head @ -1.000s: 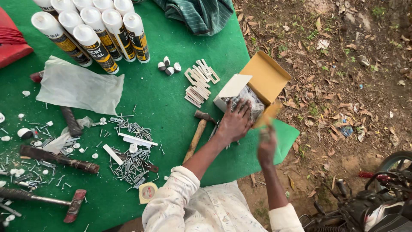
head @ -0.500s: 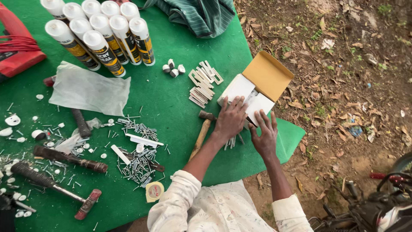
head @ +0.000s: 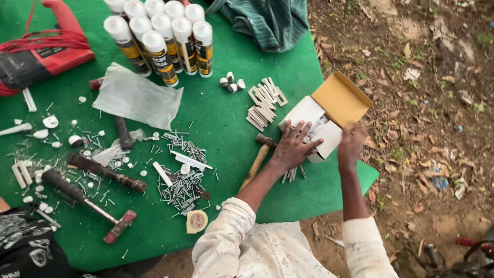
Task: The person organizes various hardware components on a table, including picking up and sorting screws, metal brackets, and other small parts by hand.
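Nail box under left hand, beside right hand

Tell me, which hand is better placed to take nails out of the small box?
Probably the right hand: it hovers at the open end of the small cardboard box, while the left hand lies flat, pressing the box's side.
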